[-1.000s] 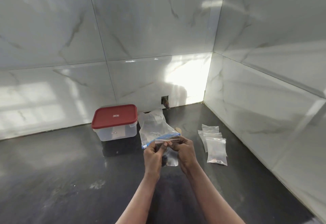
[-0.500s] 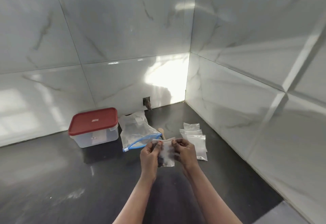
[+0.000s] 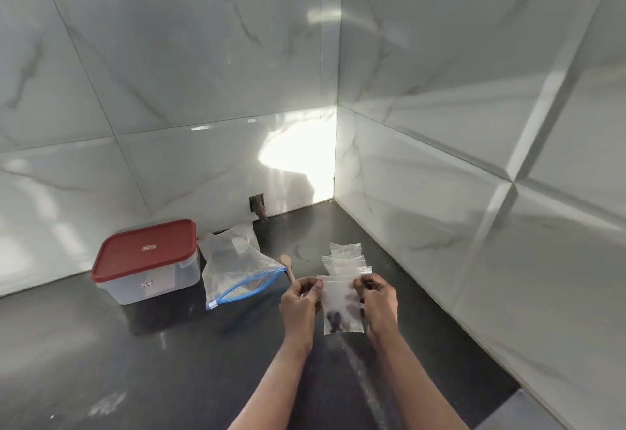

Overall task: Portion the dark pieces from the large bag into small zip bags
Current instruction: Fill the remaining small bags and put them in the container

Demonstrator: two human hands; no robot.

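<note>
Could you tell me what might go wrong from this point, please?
1. The left hand and right hand pinch only the top corners of the small zip bag; if the seal is incomplete, the dark pieces at its bottom could spill.
2. The large bag lies on its side with its blue zip mouth seemingly open, so pieces may slide onto the counter.

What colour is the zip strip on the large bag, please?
Blue, along the mouth of the large bag; the head view shows it best.
</note>
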